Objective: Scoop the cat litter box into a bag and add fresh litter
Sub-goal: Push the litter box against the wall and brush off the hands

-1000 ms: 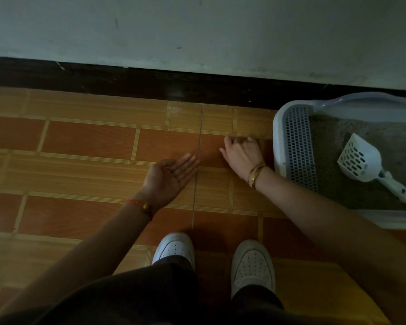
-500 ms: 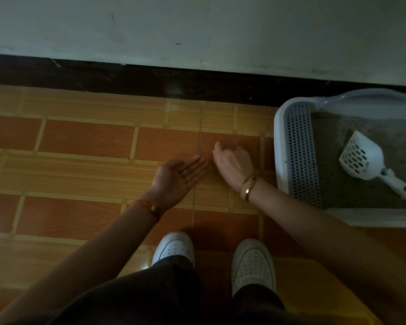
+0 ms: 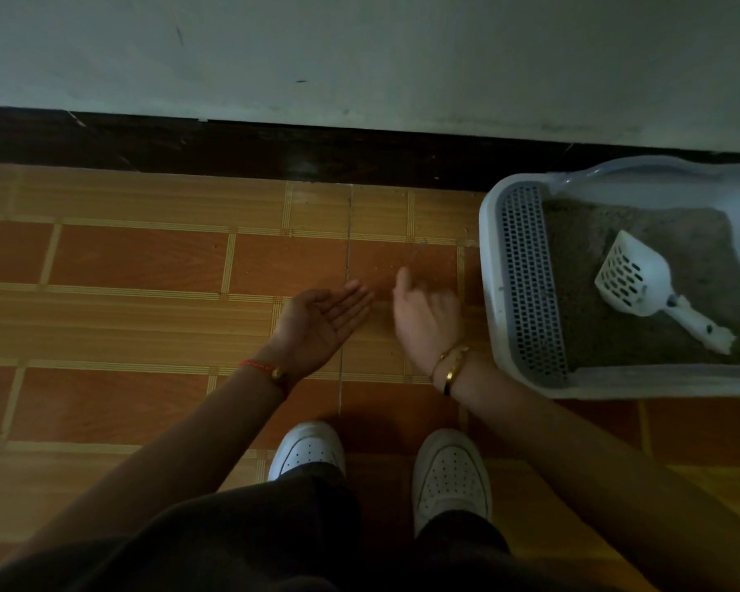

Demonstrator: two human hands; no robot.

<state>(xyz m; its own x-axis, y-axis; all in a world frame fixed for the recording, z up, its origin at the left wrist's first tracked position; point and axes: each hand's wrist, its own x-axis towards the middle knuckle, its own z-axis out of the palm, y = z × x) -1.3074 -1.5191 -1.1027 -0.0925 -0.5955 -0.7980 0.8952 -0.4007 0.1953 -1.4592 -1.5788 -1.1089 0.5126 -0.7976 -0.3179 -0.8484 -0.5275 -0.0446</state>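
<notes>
Nearest the camera, dark trouser legs (image 3: 274, 540) are covering the tops of two white perforated shoes (image 3: 451, 476), which are standing on the brown and tan tiled floor (image 3: 125, 258). Just past the toes, both forearms are reaching forward and low over the tiles. The left hand (image 3: 321, 322), with a red cord bracelet (image 3: 261, 367) at its wrist, is lying palm up with its fingers straight and together, cupped slightly and holding nothing that can be made out. The right hand (image 3: 428, 318), wearing gold bangles (image 3: 451, 365), is hovering just beside it with its back to the camera and its thumb raised; its fingers are smeared by blur, so it is not clear whether they are curled or straight. A few pale litter grains (image 3: 424, 249) are lying scattered on the tile beyond the right hand. To the right, the white litter box (image 3: 488, 249) is sitting on the floor against the dark skirting board (image 3: 274, 151). A grey perforated panel (image 3: 530, 284) is running along its near-left end, and the rest of it is holding grey-brown litter (image 3: 701, 249). A white slotted scoop (image 3: 641, 288) is lying on that litter, its handle pointing toward the lower right. Beyond everything, the pale wall (image 3: 359, 49) is rising.
</notes>
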